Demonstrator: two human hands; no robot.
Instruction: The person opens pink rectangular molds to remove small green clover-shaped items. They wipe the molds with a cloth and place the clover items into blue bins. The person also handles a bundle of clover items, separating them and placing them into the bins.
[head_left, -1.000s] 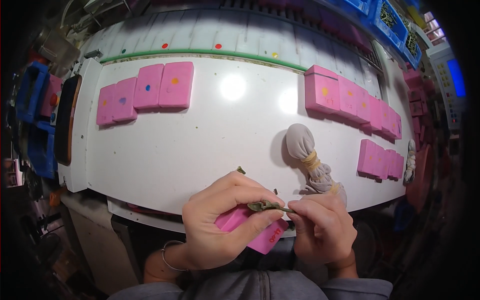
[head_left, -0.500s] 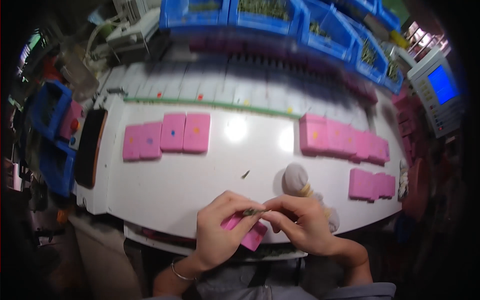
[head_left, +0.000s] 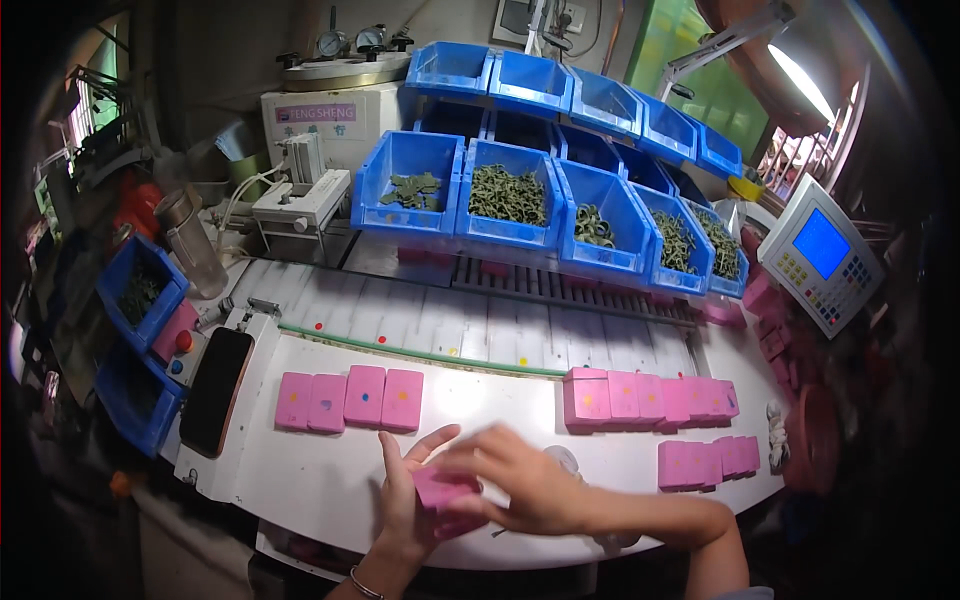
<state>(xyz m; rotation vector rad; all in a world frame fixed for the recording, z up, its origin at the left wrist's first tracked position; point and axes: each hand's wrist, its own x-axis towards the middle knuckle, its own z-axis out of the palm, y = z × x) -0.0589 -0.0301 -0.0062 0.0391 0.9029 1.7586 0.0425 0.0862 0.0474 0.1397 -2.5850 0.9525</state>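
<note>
A pink rubber mould block point(head_left: 442, 489) rests in the palm of my left hand point(head_left: 403, 492), its thumb and some fingers stretched upward around it. Reaching across from the right, my right hand point(head_left: 525, 482) has its fingers on the same block, with another pink part showing just below them. Whether the two pink parts are joined is hidden by the fingers. No small green piece shows in either hand. Behind my right hand, a pale grey cloth pouch point(head_left: 563, 458) is mostly covered.
Pink blocks with coloured dots stand left point(head_left: 364, 396) and right point(head_left: 622, 398) on the white table point(head_left: 480, 400). Blue bins point(head_left: 510, 195) with green pieces rise behind. A phone point(head_left: 217, 392) lies left; a keypad device with a blue screen point(head_left: 822, 250) stands right.
The view has tilted up, showing more bins. My hands had pinched a small green piece over the pink mould; now that piece is out of sight and my right hand is on the mould.
</note>
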